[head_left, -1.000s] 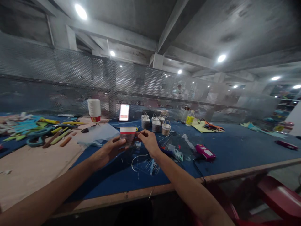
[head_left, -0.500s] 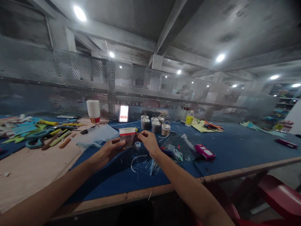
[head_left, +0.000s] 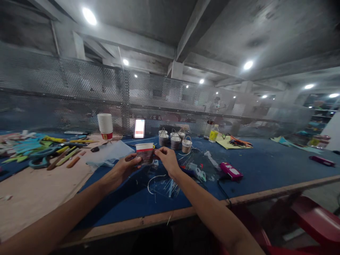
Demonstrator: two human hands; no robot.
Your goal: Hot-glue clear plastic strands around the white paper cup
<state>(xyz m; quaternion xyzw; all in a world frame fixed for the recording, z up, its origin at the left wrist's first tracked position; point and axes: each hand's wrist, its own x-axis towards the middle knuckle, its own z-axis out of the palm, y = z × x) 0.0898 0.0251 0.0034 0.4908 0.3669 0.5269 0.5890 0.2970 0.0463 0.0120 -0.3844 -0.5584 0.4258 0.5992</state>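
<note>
A paper cup (head_left: 145, 148) with a white rim, a red band and dark brown wrapping round its lower part is held above the blue table. My left hand (head_left: 126, 168) grips it from the left, thumb on the near side. At the cup's right side my right hand (head_left: 168, 161) is closed in a pinch; what lies between the fingertips is too small to make out. Beyond my hands stand several small wrapped cups with looped handles (head_left: 175, 141). A loose white cord (head_left: 152, 184) and thin clear strips (head_left: 172, 187) lie below my right hand.
At left are teal scissors (head_left: 42, 160), coloured sticks (head_left: 61, 157) and a stack of paper cups (head_left: 105, 124). A lit phone screen (head_left: 139, 128) stands behind. To the right lie a purple device (head_left: 231, 171), a yellow-labelled bottle (head_left: 214, 134) and an orange-and-black tool (head_left: 237, 141).
The cup has tilted slightly in my left hand, and my right fingertips have shifted a little beside it. The things on the table stay where they were.
</note>
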